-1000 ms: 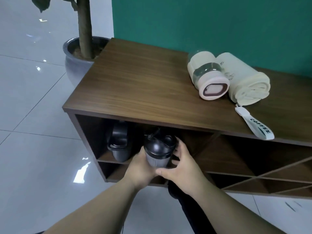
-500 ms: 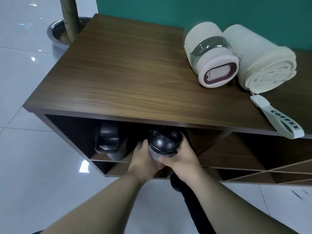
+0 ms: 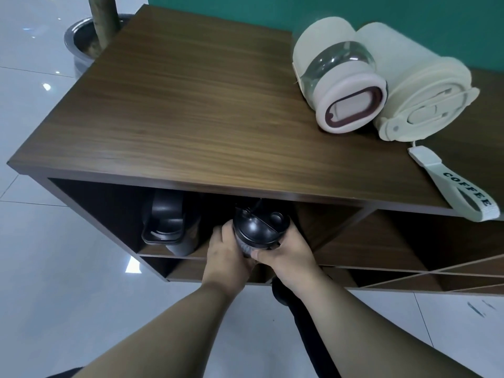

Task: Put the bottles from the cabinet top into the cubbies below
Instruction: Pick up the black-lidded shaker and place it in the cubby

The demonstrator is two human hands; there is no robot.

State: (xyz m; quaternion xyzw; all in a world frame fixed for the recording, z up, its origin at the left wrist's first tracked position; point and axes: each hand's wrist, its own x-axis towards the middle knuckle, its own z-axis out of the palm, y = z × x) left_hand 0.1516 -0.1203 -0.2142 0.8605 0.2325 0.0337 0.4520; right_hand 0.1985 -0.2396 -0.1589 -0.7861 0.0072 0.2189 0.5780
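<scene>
1. A black shaker bottle is clasped between both hands at the mouth of the upper left cubby, lid toward the camera.
2. The left hand is wrapped around the bottle's left side and underside; its grip is closed on the bottle.
3. The right hand is wrapped around the right side, thumb laid across the clear body just below the lid; this grip too is closed on the bottle.
4. A second black bottle is already lodged in the same cubby, just left of the held one (whether the two touch cannot be told).
5. Two pale bottles are left lying on their sides on the cabinet top, touching each other: a cream one with a clear band and a pink lid, and a larger cream tumbler to its right.
6. A white strap printed COFFEE trails from the tumbler and hangs over the front edge.
7. A potted trunk stands on the tiled floor beyond the cabinet's left end.
</scene>
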